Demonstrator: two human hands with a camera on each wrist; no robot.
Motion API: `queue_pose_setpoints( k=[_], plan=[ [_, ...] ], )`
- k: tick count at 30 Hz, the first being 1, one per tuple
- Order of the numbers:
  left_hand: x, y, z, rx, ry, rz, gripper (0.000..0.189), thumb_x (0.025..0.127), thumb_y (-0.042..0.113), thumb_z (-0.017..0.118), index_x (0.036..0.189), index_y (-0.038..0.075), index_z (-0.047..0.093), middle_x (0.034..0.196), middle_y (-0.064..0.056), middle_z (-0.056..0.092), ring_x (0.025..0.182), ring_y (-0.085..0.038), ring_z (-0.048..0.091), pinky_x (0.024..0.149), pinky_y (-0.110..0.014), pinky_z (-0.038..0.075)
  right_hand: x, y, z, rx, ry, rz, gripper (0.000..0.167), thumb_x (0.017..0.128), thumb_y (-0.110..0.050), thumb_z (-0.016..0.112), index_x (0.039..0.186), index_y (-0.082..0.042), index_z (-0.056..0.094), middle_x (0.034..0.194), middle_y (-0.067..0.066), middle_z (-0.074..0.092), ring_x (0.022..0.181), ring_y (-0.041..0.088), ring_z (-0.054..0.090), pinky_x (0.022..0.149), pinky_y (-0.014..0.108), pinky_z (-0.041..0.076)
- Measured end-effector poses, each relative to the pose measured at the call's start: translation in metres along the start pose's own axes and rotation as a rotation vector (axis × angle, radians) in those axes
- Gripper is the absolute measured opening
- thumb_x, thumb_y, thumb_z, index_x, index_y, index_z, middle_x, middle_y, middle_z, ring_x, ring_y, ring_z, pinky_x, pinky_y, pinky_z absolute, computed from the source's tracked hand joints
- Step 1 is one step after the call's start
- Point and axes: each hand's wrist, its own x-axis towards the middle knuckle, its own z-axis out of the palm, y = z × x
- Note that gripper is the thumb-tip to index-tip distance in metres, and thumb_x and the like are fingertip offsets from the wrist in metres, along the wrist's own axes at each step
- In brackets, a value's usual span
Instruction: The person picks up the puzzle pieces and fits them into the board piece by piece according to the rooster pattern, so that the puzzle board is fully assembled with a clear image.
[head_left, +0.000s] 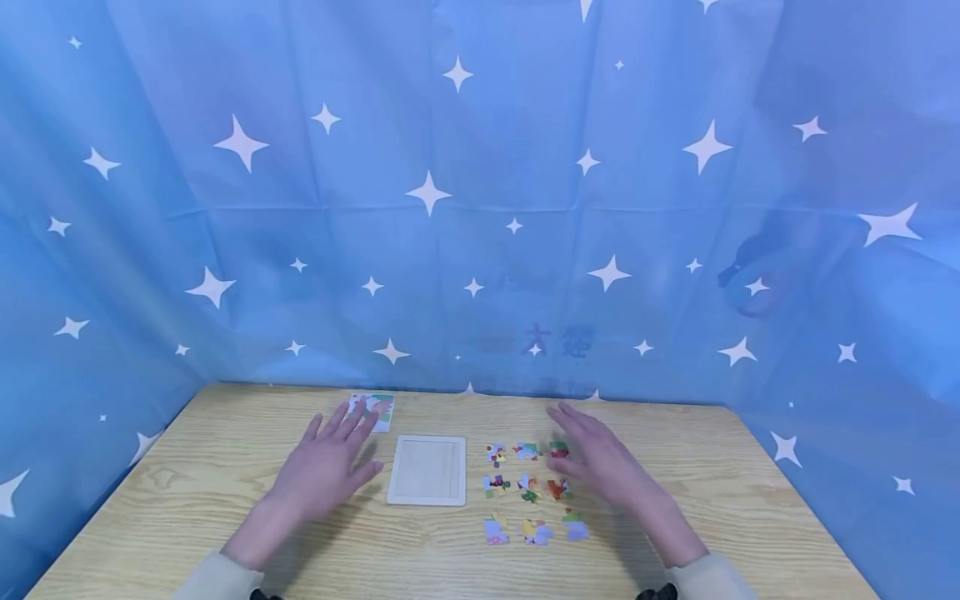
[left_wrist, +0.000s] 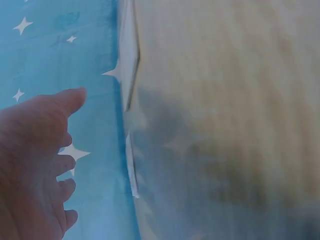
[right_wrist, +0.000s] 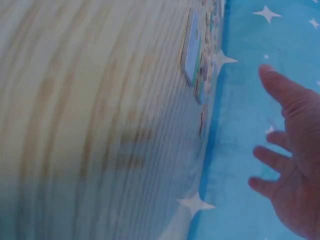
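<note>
My left hand point(head_left: 322, 471) hovers over the table with fingers spread, left of a white square puzzle frame point(head_left: 427, 470). Its fingertips overlap the view of a small picture card point(head_left: 382, 414) behind. In the left wrist view the left hand point(left_wrist: 35, 160) holds nothing. On the right, my right hand point(head_left: 600, 454) is held in the air beside several jigsaw pieces point(head_left: 537, 532) laid out in rows. It partly covers the upper right piece point(head_left: 559, 450). Nothing is between the right hand's point(right_wrist: 295, 160) fingers in the right wrist view.
The pale wooden table point(head_left: 750, 500) ends at a blue curtain point(head_left: 525, 250) with white stars, which hangs behind it and along both sides. The puzzle frame lies between the card and the rows of pieces.
</note>
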Motion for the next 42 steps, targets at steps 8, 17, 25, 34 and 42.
queue_pose_setpoints(
  k=[8,17,25,34,42],
  plan=[
    [-0.009,0.002,0.009,-0.108,0.005,0.053,0.07,0.095,0.039,0.074,0.151,0.003,0.051,0.157,-0.022,0.043,0.145,-0.046,0.036,0.112,-0.067,0.03,0.009,-0.009,0.005,0.174,-0.077,0.065,0.062,0.093,-0.018,0.079,0.148,-0.004,0.054,0.152,0.016,0.05,0.139,0.04,0.045,0.107,0.058,0.042],
    [-0.017,0.006,0.017,-0.249,-0.072,0.063,0.066,0.098,0.037,0.07,0.15,0.0,0.05,0.155,-0.025,0.042,0.144,-0.05,0.036,0.112,-0.067,0.03,0.02,-0.015,0.017,0.294,-0.114,0.044,0.05,0.094,-0.015,0.077,0.137,0.003,0.061,0.141,0.02,0.058,0.129,0.042,0.054,0.097,0.055,0.051],
    [-0.019,0.008,0.021,-0.378,-0.145,0.082,0.063,0.103,0.037,0.063,0.15,-0.002,0.048,0.155,-0.03,0.04,0.142,-0.056,0.032,0.107,-0.075,0.027,0.029,-0.021,0.029,0.337,-0.13,0.053,0.046,0.094,-0.016,0.077,0.135,0.001,0.064,0.137,0.015,0.062,0.127,0.037,0.057,0.1,0.055,0.049],
    [-0.017,0.009,0.023,-0.422,-0.204,0.04,0.064,0.105,0.041,0.058,0.152,-0.002,0.046,0.156,-0.03,0.039,0.145,-0.054,0.029,0.11,-0.076,0.021,0.042,-0.028,0.04,0.321,-0.143,0.017,0.042,0.093,-0.017,0.078,0.131,0.0,0.068,0.133,0.016,0.064,0.124,0.038,0.059,0.097,0.054,0.051],
    [-0.013,0.007,0.027,-0.415,-0.201,0.039,0.064,0.105,0.041,0.057,0.153,0.0,0.046,0.157,-0.029,0.037,0.146,-0.053,0.027,0.111,-0.075,0.018,0.051,-0.027,0.048,0.342,-0.168,0.011,0.042,0.093,-0.016,0.079,0.13,-0.001,0.068,0.128,0.011,0.066,0.111,0.03,0.066,0.089,0.047,0.056]
  ],
)
